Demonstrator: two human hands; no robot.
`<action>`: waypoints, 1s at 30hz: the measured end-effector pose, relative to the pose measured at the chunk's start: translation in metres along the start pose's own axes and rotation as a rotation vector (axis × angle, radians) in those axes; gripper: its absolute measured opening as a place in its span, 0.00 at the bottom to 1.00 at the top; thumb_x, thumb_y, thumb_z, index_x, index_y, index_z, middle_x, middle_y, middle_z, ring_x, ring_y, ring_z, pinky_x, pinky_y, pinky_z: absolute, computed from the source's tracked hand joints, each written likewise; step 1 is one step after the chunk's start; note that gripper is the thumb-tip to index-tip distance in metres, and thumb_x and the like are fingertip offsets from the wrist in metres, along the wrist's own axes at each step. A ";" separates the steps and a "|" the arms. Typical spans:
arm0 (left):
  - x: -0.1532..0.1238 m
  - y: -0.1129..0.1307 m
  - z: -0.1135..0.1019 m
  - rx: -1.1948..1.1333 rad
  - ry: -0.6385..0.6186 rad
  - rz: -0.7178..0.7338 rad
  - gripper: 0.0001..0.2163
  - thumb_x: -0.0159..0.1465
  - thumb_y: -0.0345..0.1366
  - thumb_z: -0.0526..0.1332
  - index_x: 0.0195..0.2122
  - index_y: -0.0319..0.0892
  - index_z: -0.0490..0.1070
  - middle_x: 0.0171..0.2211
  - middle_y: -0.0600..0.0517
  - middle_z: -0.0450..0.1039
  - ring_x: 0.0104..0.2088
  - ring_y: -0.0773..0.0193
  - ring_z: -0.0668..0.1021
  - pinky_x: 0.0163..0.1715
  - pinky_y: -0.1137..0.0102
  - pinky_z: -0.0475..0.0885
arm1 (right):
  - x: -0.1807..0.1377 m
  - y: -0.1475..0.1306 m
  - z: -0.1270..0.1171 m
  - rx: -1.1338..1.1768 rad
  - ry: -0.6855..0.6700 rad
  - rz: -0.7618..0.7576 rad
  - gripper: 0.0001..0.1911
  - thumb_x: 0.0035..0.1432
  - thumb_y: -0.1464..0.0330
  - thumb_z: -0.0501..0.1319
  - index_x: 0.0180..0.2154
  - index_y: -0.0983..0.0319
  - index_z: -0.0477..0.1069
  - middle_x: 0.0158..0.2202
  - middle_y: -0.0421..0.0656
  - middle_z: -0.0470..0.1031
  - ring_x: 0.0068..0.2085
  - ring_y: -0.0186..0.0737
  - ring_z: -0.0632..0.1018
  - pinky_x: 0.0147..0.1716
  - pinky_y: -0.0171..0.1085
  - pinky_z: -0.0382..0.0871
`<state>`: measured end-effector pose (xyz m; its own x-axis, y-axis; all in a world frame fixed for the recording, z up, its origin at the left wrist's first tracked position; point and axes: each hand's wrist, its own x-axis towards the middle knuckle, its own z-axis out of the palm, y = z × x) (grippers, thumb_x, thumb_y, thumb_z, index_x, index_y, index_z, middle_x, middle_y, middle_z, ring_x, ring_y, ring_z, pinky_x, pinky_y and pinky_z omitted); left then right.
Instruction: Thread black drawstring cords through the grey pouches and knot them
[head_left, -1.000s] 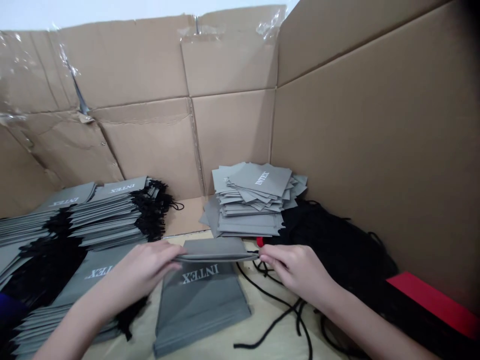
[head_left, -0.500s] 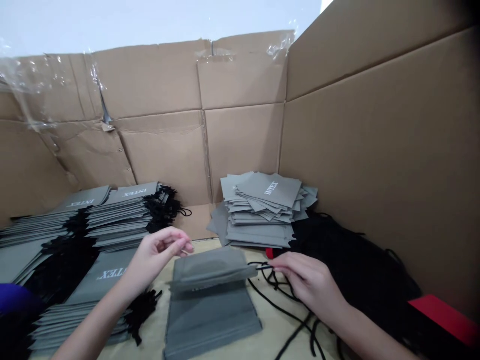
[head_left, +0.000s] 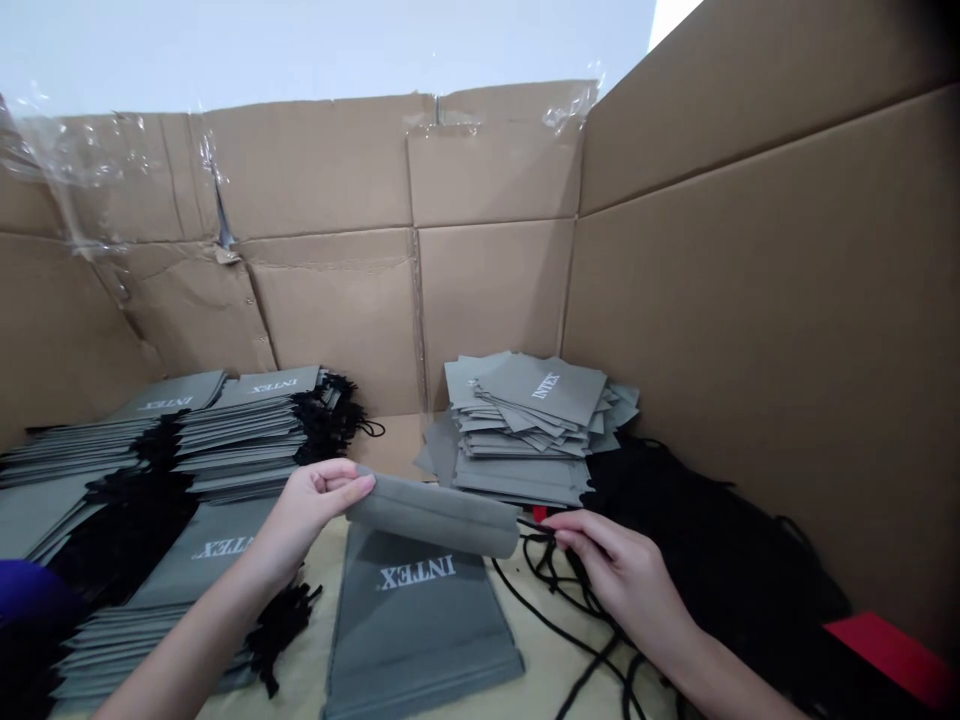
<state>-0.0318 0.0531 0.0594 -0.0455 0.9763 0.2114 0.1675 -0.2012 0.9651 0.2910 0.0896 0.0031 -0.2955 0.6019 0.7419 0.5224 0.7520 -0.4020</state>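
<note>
Left hand [head_left: 319, 515] pinches the folded hem of one grey INTEX bag [head_left: 412, 615];
right hand [head_left: 619, 570] has its fingers closed on one thin black cord [head_left: 534, 523]; matte, soft fabric.

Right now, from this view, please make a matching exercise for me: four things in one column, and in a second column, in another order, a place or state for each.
Things:
1. left hand
2. messy stack of bags
3. black cords
4. red card

Places or states:
A. on the black pile
B. pinching the folded bag
C. trailing below the right hand
D. in front of the cardboard corner

Pairs: 1-B, 2-D, 3-C, 4-A
</note>
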 end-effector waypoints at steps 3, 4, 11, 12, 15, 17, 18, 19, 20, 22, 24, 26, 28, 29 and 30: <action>0.000 -0.004 -0.001 -0.072 0.046 -0.031 0.11 0.54 0.42 0.65 0.25 0.38 0.72 0.22 0.55 0.68 0.23 0.72 0.66 0.22 0.78 0.58 | 0.001 0.003 -0.002 -0.013 0.008 -0.089 0.11 0.58 0.75 0.53 0.34 0.61 0.72 0.29 0.41 0.77 0.30 0.36 0.78 0.30 0.32 0.72; 0.000 -0.004 -0.001 -0.072 0.046 -0.047 0.11 0.54 0.42 0.65 0.25 0.38 0.72 0.22 0.55 0.67 0.22 0.72 0.65 0.21 0.78 0.57 | 0.001 0.003 -0.003 -0.021 0.022 -0.119 0.11 0.57 0.76 0.52 0.34 0.61 0.73 0.30 0.41 0.77 0.30 0.36 0.78 0.30 0.32 0.72; -0.005 0.001 0.009 -0.035 0.055 -0.097 0.11 0.51 0.42 0.66 0.25 0.38 0.74 0.23 0.54 0.69 0.24 0.71 0.66 0.22 0.78 0.57 | 0.003 -0.003 -0.007 -0.064 0.044 -0.286 0.14 0.55 0.80 0.51 0.35 0.61 0.73 0.31 0.42 0.78 0.32 0.35 0.78 0.32 0.32 0.73; -0.006 0.002 0.012 -0.035 0.048 -0.100 0.11 0.51 0.42 0.67 0.25 0.38 0.74 0.23 0.54 0.69 0.24 0.71 0.67 0.22 0.78 0.58 | 0.003 -0.006 -0.007 -0.067 0.043 -0.293 0.14 0.56 0.80 0.52 0.35 0.61 0.73 0.31 0.42 0.78 0.32 0.35 0.78 0.32 0.32 0.73; -0.009 0.001 0.019 -0.032 -0.003 -0.137 0.12 0.50 0.43 0.67 0.24 0.38 0.73 0.21 0.55 0.68 0.23 0.71 0.66 0.22 0.78 0.58 | 0.003 -0.012 -0.007 -0.073 0.053 -0.304 0.14 0.56 0.80 0.51 0.35 0.61 0.72 0.30 0.42 0.78 0.31 0.35 0.78 0.31 0.32 0.73; -0.011 -0.001 0.022 -0.029 -0.055 -0.177 0.12 0.50 0.43 0.67 0.25 0.38 0.74 0.21 0.55 0.69 0.22 0.70 0.67 0.22 0.77 0.59 | 0.001 -0.013 -0.006 -0.066 0.059 -0.315 0.13 0.56 0.80 0.51 0.34 0.61 0.72 0.29 0.42 0.78 0.30 0.35 0.78 0.30 0.31 0.72; -0.011 -0.002 0.023 -0.027 -0.079 -0.191 0.12 0.50 0.44 0.67 0.26 0.38 0.74 0.21 0.55 0.70 0.23 0.70 0.67 0.23 0.77 0.60 | 0.001 -0.013 -0.006 -0.058 0.054 -0.311 0.13 0.56 0.80 0.51 0.34 0.61 0.72 0.29 0.42 0.78 0.30 0.35 0.78 0.30 0.31 0.72; -0.011 -0.004 0.024 -0.025 -0.095 -0.200 0.13 0.50 0.44 0.66 0.27 0.38 0.75 0.22 0.54 0.71 0.24 0.69 0.68 0.24 0.76 0.60 | 0.000 -0.013 -0.006 -0.048 0.041 -0.292 0.13 0.56 0.79 0.51 0.34 0.61 0.71 0.30 0.42 0.78 0.31 0.35 0.78 0.31 0.31 0.72; -0.010 -0.006 0.024 -0.021 -0.101 -0.202 0.13 0.50 0.44 0.66 0.28 0.38 0.75 0.23 0.53 0.72 0.24 0.69 0.69 0.24 0.76 0.61 | -0.001 -0.013 -0.005 -0.040 0.018 -0.251 0.12 0.57 0.78 0.51 0.34 0.61 0.71 0.30 0.42 0.77 0.31 0.35 0.77 0.31 0.32 0.71; -0.008 -0.010 0.025 0.008 -0.093 -0.187 0.14 0.49 0.44 0.67 0.28 0.37 0.76 0.23 0.53 0.72 0.23 0.69 0.69 0.23 0.76 0.60 | -0.001 -0.012 -0.004 -0.026 -0.064 -0.104 0.10 0.59 0.75 0.51 0.33 0.61 0.70 0.29 0.42 0.76 0.30 0.36 0.77 0.30 0.32 0.70; -0.006 -0.013 0.025 0.050 -0.086 -0.167 0.14 0.48 0.44 0.67 0.29 0.37 0.77 0.22 0.53 0.72 0.22 0.69 0.68 0.22 0.76 0.59 | -0.001 -0.013 -0.002 -0.001 -0.145 0.078 0.07 0.59 0.71 0.53 0.36 0.60 0.69 0.30 0.41 0.75 0.29 0.35 0.75 0.28 0.32 0.69; -0.005 -0.014 0.025 0.079 -0.090 -0.156 0.15 0.47 0.45 0.67 0.29 0.37 0.77 0.22 0.52 0.73 0.23 0.68 0.69 0.22 0.75 0.60 | 0.001 -0.014 0.001 0.045 -0.198 0.191 0.08 0.58 0.68 0.56 0.41 0.59 0.68 0.34 0.41 0.74 0.31 0.36 0.75 0.28 0.32 0.69; -0.004 -0.014 0.025 0.097 -0.090 -0.152 0.15 0.47 0.44 0.66 0.30 0.37 0.78 0.25 0.50 0.75 0.24 0.66 0.70 0.24 0.74 0.61 | 0.003 -0.016 0.002 0.097 -0.221 0.219 0.07 0.57 0.67 0.57 0.39 0.58 0.69 0.37 0.42 0.73 0.37 0.37 0.75 0.34 0.33 0.68; -0.004 -0.013 0.025 0.106 -0.091 -0.147 0.15 0.47 0.44 0.66 0.30 0.37 0.78 0.26 0.50 0.76 0.26 0.65 0.71 0.25 0.73 0.62 | 0.003 -0.017 0.003 0.119 -0.233 0.226 0.05 0.57 0.67 0.57 0.36 0.58 0.70 0.37 0.42 0.73 0.39 0.38 0.74 0.37 0.33 0.67; -0.004 -0.012 0.025 0.114 -0.093 -0.142 0.15 0.47 0.44 0.66 0.30 0.37 0.78 0.27 0.49 0.76 0.27 0.64 0.72 0.26 0.73 0.63 | 0.004 -0.017 0.003 0.139 -0.243 0.242 0.05 0.57 0.67 0.56 0.32 0.59 0.70 0.37 0.41 0.73 0.39 0.38 0.74 0.38 0.34 0.66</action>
<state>-0.0089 0.0530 0.0434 0.0131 0.9985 0.0540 0.2762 -0.0555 0.9595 0.2785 0.0800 0.0111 -0.3670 0.8005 0.4739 0.4917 0.5994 -0.6317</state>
